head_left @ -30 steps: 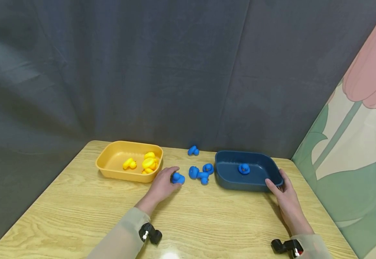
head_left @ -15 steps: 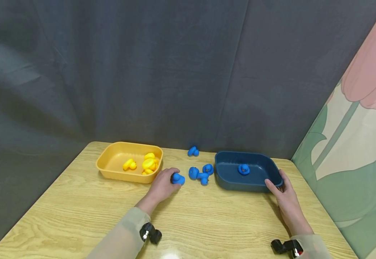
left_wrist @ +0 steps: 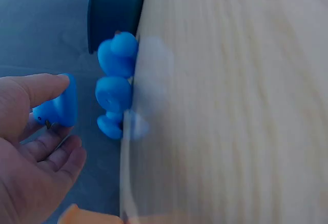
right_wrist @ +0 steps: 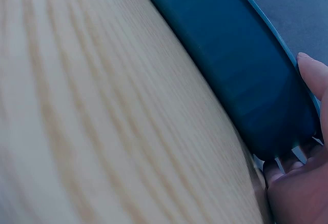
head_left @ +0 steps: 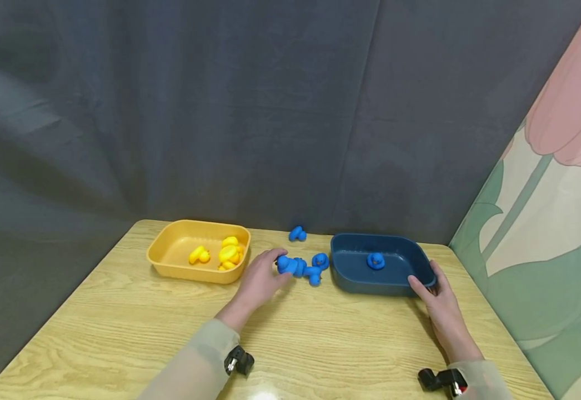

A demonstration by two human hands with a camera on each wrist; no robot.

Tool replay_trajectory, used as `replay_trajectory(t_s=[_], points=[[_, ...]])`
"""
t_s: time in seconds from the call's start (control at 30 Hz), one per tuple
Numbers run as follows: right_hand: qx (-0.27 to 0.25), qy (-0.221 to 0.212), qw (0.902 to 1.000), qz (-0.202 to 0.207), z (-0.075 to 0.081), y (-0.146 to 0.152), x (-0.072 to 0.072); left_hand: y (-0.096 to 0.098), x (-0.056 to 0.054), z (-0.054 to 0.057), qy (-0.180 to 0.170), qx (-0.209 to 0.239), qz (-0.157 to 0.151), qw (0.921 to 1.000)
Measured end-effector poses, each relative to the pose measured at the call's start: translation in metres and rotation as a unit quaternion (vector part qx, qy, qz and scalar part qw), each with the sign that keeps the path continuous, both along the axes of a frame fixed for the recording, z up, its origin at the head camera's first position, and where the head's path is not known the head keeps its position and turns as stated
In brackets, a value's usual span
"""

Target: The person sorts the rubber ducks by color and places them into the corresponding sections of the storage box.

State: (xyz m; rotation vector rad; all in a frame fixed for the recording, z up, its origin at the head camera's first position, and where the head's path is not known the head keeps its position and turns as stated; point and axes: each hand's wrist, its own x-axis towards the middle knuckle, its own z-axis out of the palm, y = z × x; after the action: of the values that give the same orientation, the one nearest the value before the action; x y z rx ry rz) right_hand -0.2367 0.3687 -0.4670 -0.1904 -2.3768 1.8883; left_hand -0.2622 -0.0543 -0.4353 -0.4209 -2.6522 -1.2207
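Observation:
My left hand (head_left: pixel 261 284) pinches a blue rubber duck (left_wrist: pixel 65 103) between thumb and fingers; in the left wrist view the duck appears raised off the table. Just beyond it, several blue ducks (head_left: pixel 314 273) lie clustered on the wood, and in the head view the held duck overlaps one of them. Another blue duck (head_left: pixel 297 233) lies on its own near the back edge. My right hand (head_left: pixel 442 311) grips the front right corner of a dark blue tub (head_left: pixel 370 288), thumb over the rim and fingers under its outer side. One blue duck (head_left: pixel 376 261) sits inside that tub.
A yellow tub (head_left: pixel 185 271) stands at the back left with several yellow ducks (head_left: pixel 229 254) in it. Behind the wooden table (head_left: pixel 320 344) hangs a dark grey curtain (head_left: pixel 250 122). A flower-patterned panel (head_left: pixel 545 266) borders the right side.
My left hand has lifted the blue duck and moved right with it, towards the clustered ducks. The right hand stays on the dark blue tub.

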Motion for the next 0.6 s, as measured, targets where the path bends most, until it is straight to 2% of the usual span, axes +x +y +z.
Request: replay_trajectory(t_s=[0.2, 0.37, 0.6], points=[[0.002, 0.0, 1.0, -0.002, -0.001, -0.001, -0.001, 0.015, -0.003, 0.01, 0.003, 0.03, -0.005, 0.9995], [0.004, 0.002, 1.0, -0.007, -0.001, -0.002, 0.001, 0.031, -0.008, 0.012, 0.009, 0.032, -0.011, 0.9994], [0.021, -0.001, 0.9997, -0.014, -0.001, -0.003, 0.001, 0.052, -0.007, 0.018, 0.018, 0.04, -0.014, 0.999]])
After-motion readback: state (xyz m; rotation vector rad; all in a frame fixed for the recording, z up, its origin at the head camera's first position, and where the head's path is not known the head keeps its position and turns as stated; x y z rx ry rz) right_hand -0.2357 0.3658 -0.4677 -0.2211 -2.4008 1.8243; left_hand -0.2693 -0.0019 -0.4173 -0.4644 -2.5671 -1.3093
